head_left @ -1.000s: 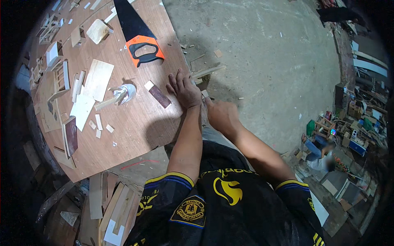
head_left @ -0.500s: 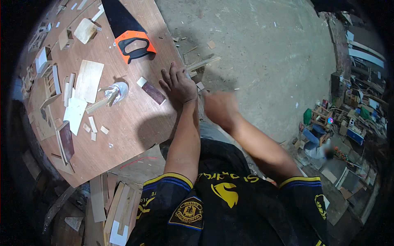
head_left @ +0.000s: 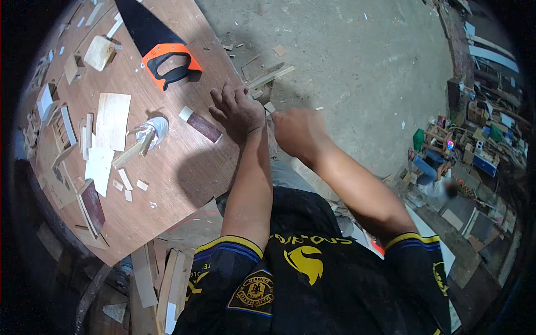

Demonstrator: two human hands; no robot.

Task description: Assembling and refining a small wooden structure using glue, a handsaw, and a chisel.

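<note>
My left hand (head_left: 239,111) lies at the right edge of the wooden table (head_left: 167,201), fingers stretched and spread. My right hand (head_left: 301,133) is just past that edge, closed like a fist and blurred; whatever it may hold is hidden. A small pale piece of wood (head_left: 269,107) shows between the hands; I cannot tell whether it is held or lies on the floor. Left of my left hand is a dark reddish-brown strip (head_left: 204,127) with a pale end. A handsaw (head_left: 172,64) with an orange and black handle lies farther up the table.
A clear plastic cup (head_left: 159,127) with wooden sticks stands among thin boards (head_left: 113,120) and offcuts. Small wooden assemblies fill the table's left side. Wood strips (head_left: 271,77) lie on the concrete floor (head_left: 346,61). A person (head_left: 438,181) sits at far right near cluttered tools.
The view has shifted slightly, so the table and its things sit a little differently. Both hands stay by the table edge; the right one is blurred in both frames.
</note>
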